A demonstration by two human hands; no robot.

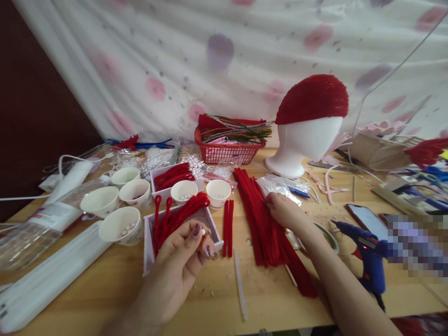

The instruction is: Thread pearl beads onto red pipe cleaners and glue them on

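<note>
My left hand (185,254) is closed in front of the lower white box (149,247), pinching a small white pearl bead (203,231) between thumb and finger. Red fuzzy strips (182,212), some with looped ends, lie in that box. On the right, my right hand (285,210) reaches to the upper edge of a large bundle of red fuzzy stems (257,224). Its fingertips are bent down against the bundle, and what they hold is too hidden to name. Two short red strips (228,228) lie between the box and the bundle.
Paper cups (122,226) with beads stand at the left beside a plastic bottle (45,228). A red basket (229,151) and a white foam head (304,140) in a red cap stand behind. At right lie a blue glue gun (371,254) and a phone (366,219).
</note>
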